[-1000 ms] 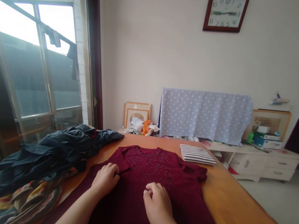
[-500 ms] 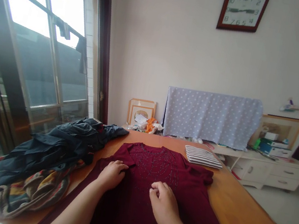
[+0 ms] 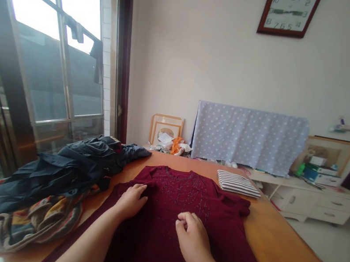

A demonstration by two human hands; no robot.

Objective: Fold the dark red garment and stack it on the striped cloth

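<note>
A dark red short-sleeved top (image 3: 156, 244) lies spread on the table, its neckline at the far end. Dark beadwork runs in strands over its chest. My left hand (image 3: 131, 200) rests on the top by its left sleeve, fingers stretched forward and the thumb apart. Over the middle of the top, below the beadwork, is my right hand (image 3: 192, 237). Its fingers are loosely curled in toward the thumb, and nothing shows in them. Whether it touches the fabric I cannot tell.
The wooden table (image 3: 292, 253) carries a heap of dark clothes (image 3: 67, 171) at the left, over a striped knit garment (image 3: 35, 224). A folded striped cloth (image 3: 238, 184) lies at the back right. Behind stand a white cabinet (image 3: 319, 209) and a polka-dot cover (image 3: 247, 138).
My left hand has moved slightly away from me and its fingers have straightened over the sleeve area. My right hand has hardly moved. The view has shifted slightly.
</note>
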